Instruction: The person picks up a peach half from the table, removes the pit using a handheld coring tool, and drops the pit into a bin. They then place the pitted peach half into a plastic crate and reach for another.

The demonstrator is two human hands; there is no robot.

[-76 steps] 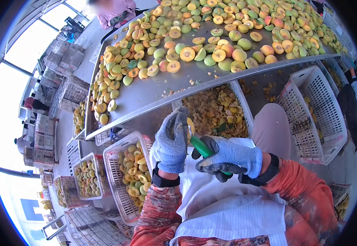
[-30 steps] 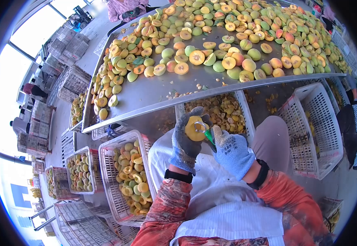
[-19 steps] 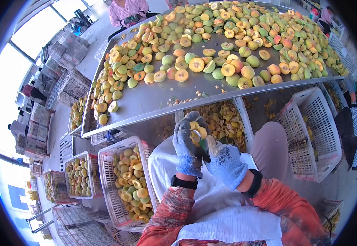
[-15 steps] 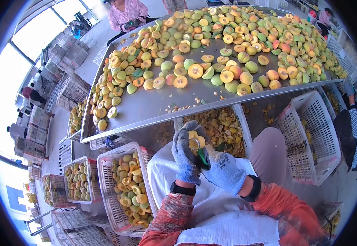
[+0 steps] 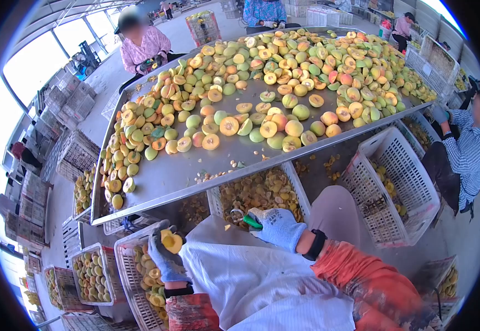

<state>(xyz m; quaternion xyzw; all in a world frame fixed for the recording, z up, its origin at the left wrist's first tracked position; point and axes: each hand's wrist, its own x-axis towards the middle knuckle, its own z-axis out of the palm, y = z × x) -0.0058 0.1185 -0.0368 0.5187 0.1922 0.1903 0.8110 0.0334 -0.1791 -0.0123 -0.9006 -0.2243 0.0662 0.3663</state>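
My left hand (image 5: 165,259), in a blue-grey work glove, holds a yellow peach half (image 5: 171,241) over the inner edge of a white crate (image 5: 125,265) containing more peach halves. My gloved right hand (image 5: 280,227) grips a pitting tool by its green handle (image 5: 252,222), and its metal loop (image 5: 237,215) points left. A small yellow scrap (image 5: 228,227) shows just below the loop, against the white apron (image 5: 251,265) on my lap. Behind the tool, peels and scraps (image 5: 262,190) fill a crate under the table edge.
A metal table (image 5: 173,171) with a raised rim carries heaps of cut and whole peaches (image 5: 300,83). To the right stands a tilted white crate (image 5: 400,176), with a person in a checked shirt (image 5: 463,143) beyond. Other people sit at the table's far side. Filled crates (image 5: 94,270) line the left.
My hands have parted. The left took the peach half left and down to the crate, while the right holds the tool near the scrap crate. The view has shifted right and up.
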